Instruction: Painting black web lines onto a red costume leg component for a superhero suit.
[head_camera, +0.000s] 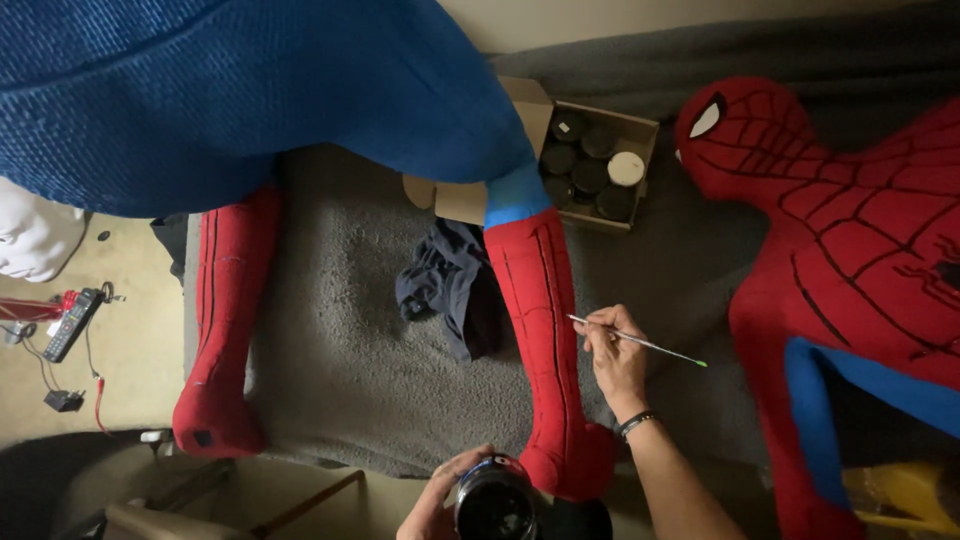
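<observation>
Head view looks down on a grey blanket (340, 370). Right hand (615, 355) closes its grip on a thin paintbrush (640, 343), its tip just beside the red plush leg (545, 330). Left hand (440, 500) grips a dark jar (495, 505) (below the brush grip). Beyond: a cardboard box (590, 160) of jars; tan floor left.

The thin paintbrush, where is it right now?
In the head view, the paintbrush is right of centre, held in the right hand, with its tip at the red boot leg of the suit lying on the grey blanket.
</observation>
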